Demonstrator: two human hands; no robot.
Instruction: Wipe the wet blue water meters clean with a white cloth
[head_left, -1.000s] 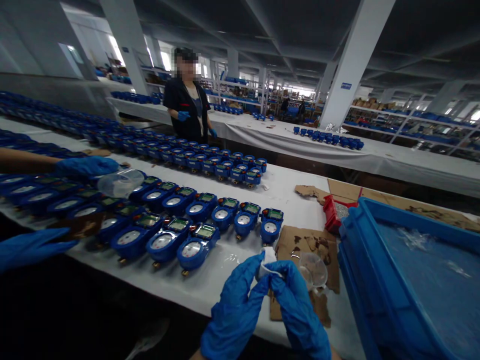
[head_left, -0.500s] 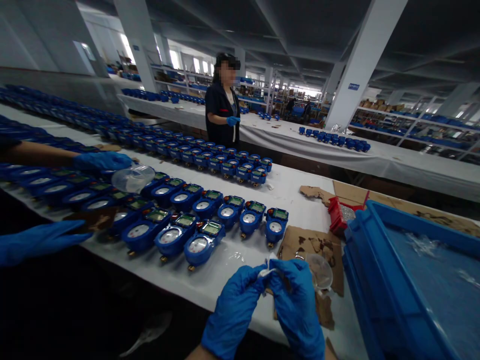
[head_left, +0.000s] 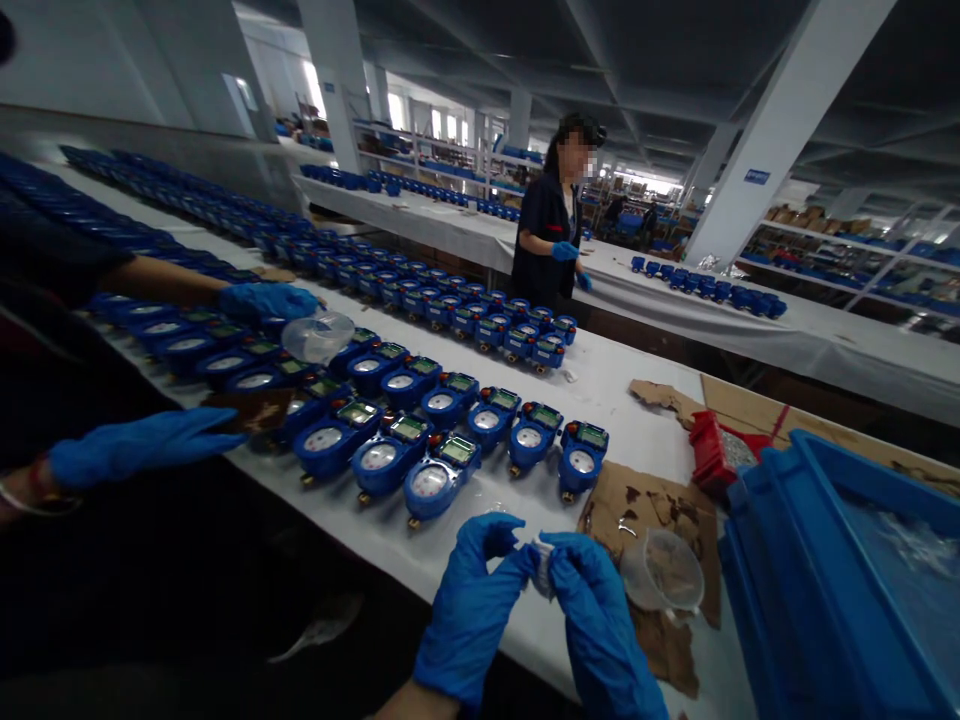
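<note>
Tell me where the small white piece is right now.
In the head view, the small white piece is low, just right of centre, between the left hand and the right hand, left of the clear plastic cup.

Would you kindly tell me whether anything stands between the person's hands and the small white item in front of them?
Nothing visible does, apart from the blue gloves: the right hand pinches the small white item, with the left hand up against it.
</note>
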